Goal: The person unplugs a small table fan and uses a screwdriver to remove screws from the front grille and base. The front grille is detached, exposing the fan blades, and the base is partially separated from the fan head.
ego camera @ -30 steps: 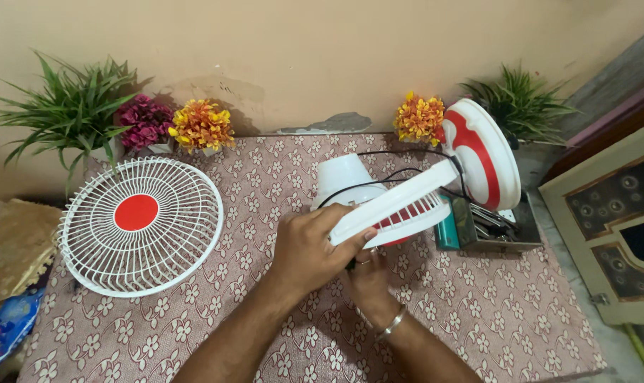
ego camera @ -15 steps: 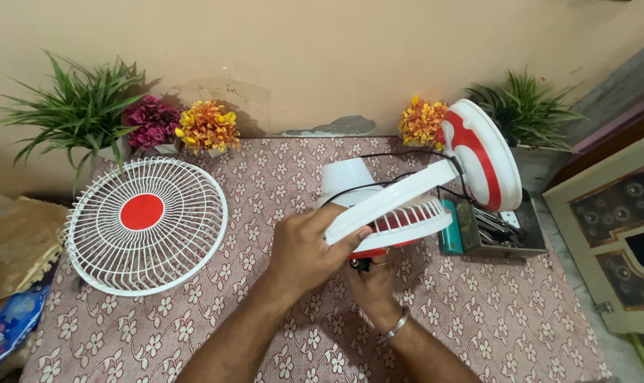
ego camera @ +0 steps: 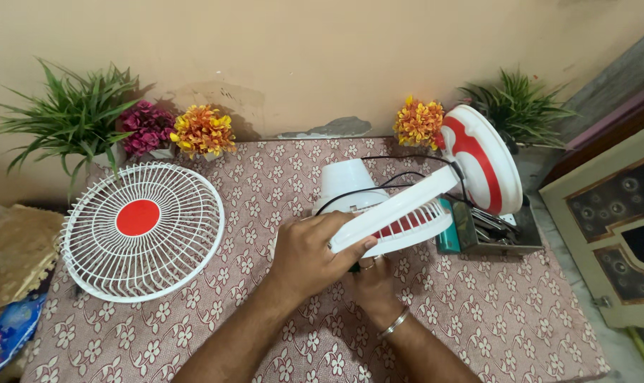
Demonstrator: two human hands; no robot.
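Worktop (ego camera: 478, 326) covered in a pinkish-brown cloth with a white flower print; everything placed from the fan body (ego camera: 400, 213), which sits near the middle of it, tipped on its side

My left hand (ego camera: 311, 259) wraps over the near end of the fan body's white stem, fingers curled, thumb along the edge. My right hand (ego camera: 371, 280) is tucked under the same end, mostly hidden by the left; fingers curled upward round something dark that I cannot make out, ring on one finger, metal bangle (ego camera: 391, 323) at the wrist

The fan's round red-and-white base (ego camera: 481, 159) stands tilted up at the far right end of the stem. A white motor cover (ego camera: 344, 181) lies just behind the fan body, a black cord (ego camera: 378, 183) looping across it

Left of the fan body, well apart: white wire guard (ego camera: 141, 230) with a red centre disc, lying flat on the cloth

Right of it, just beside: grey metal tray (ego camera: 492, 230) of tools with a teal box against its near side

Behind, along the beige wall (ego camera: 322, 57): orange flowers (ego camera: 417, 122) and a green plant (ego camera: 520, 106) to the right; orange flowers (ego camera: 202, 131), purple flowers (ego camera: 146, 126) and a larger green plant (ego camera: 73, 117) to the left

Far right of the worktop: a panelled door (ego camera: 620, 227)
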